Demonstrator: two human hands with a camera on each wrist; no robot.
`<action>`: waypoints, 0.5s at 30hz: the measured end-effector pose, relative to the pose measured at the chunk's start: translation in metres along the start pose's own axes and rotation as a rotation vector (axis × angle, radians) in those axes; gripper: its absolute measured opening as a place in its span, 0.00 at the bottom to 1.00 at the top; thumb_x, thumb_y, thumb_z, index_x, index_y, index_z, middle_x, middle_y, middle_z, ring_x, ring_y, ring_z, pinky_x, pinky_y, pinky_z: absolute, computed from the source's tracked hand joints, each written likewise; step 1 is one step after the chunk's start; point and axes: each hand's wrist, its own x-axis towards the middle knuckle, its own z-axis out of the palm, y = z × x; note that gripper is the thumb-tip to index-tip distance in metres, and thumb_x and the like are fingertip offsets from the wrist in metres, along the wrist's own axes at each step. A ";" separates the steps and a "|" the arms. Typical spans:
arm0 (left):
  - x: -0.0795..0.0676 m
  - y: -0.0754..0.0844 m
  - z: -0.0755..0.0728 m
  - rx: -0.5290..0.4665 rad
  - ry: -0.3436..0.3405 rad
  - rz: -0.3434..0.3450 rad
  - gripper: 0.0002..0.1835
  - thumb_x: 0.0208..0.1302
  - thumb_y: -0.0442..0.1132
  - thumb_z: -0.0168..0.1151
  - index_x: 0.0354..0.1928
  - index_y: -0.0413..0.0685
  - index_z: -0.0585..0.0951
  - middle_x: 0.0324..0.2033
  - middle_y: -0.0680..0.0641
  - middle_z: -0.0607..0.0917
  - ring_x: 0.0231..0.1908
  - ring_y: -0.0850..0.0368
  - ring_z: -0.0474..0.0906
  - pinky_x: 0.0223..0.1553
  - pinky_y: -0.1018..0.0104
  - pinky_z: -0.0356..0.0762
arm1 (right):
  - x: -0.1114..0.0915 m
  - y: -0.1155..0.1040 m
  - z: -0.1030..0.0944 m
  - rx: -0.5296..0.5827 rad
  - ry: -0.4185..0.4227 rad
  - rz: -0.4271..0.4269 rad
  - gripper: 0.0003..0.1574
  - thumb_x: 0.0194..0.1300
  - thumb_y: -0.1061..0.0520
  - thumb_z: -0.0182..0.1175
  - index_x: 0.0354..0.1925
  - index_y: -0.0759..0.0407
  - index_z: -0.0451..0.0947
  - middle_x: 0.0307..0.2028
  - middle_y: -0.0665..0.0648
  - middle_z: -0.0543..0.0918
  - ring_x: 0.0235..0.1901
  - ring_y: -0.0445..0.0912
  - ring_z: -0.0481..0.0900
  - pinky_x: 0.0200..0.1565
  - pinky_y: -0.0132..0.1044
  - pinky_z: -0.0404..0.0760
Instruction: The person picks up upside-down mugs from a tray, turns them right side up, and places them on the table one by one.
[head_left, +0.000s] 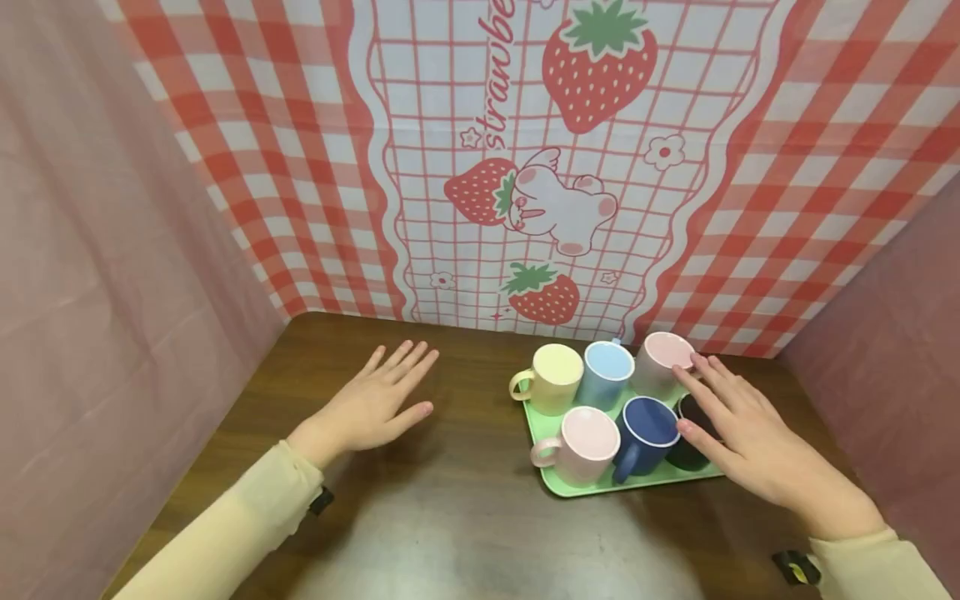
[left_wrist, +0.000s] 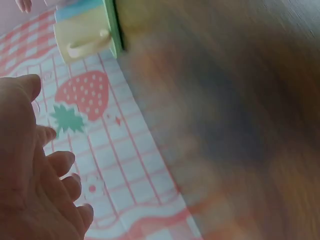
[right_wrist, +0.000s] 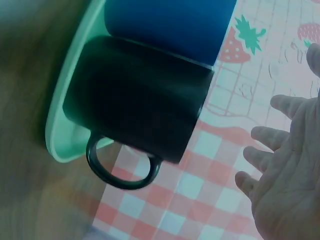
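My left hand [head_left: 369, 405] hovers over the left part of the table with its fingers spread and nothing in it. Above the right end of a light green tray [head_left: 559, 487] is my right hand [head_left: 750, 437], fingers extended, holding nothing. Several mugs stand upright on that tray in two rows. At the back are a yellow mug [head_left: 556, 382], a light blue mug [head_left: 602, 385] and a pink mug [head_left: 654, 372]. A second pink mug [head_left: 581, 467], a navy mug [head_left: 648, 450] and a black mug [right_wrist: 135, 95] form the front row; the right hand partly covers the black one.
A dark brown wooden table [head_left: 420, 517] lies under everything. Behind it hangs a red-and-white checked cloth [head_left: 300, 167] with strawberry prints. Plain pink curtains border the left side [head_left: 97, 292] and the right side [head_left: 885, 350].
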 end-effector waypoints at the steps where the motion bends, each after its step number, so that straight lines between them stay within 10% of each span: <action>1: 0.003 0.003 0.003 -0.009 0.002 0.003 0.40 0.77 0.65 0.40 0.81 0.56 0.46 0.80 0.48 0.46 0.78 0.49 0.40 0.75 0.40 0.41 | 0.000 0.003 -0.002 0.008 0.002 0.010 0.49 0.70 0.45 0.62 0.80 0.49 0.51 0.78 0.64 0.54 0.79 0.56 0.41 0.76 0.53 0.33; 8: 0.028 0.041 0.025 -0.066 0.012 0.039 0.41 0.76 0.62 0.45 0.81 0.49 0.49 0.79 0.44 0.51 0.78 0.45 0.44 0.74 0.43 0.49 | -0.004 0.043 -0.015 0.151 0.049 0.086 0.39 0.75 0.53 0.55 0.78 0.58 0.55 0.75 0.70 0.57 0.77 0.58 0.46 0.76 0.42 0.38; 12: 0.045 0.065 0.040 -0.049 0.045 0.084 0.36 0.76 0.57 0.50 0.77 0.43 0.61 0.73 0.41 0.68 0.72 0.45 0.62 0.72 0.50 0.60 | -0.019 0.080 -0.014 0.219 0.046 0.190 0.31 0.82 0.55 0.41 0.74 0.70 0.56 0.69 0.79 0.62 0.76 0.41 0.44 0.64 0.17 0.35; 15: 0.055 0.077 0.053 -0.055 0.068 0.089 0.31 0.74 0.53 0.54 0.71 0.41 0.69 0.62 0.42 0.79 0.62 0.48 0.73 0.67 0.54 0.68 | -0.027 0.104 -0.003 0.276 -0.015 0.284 0.34 0.84 0.51 0.29 0.72 0.76 0.55 0.67 0.83 0.61 0.75 0.39 0.42 0.67 0.21 0.36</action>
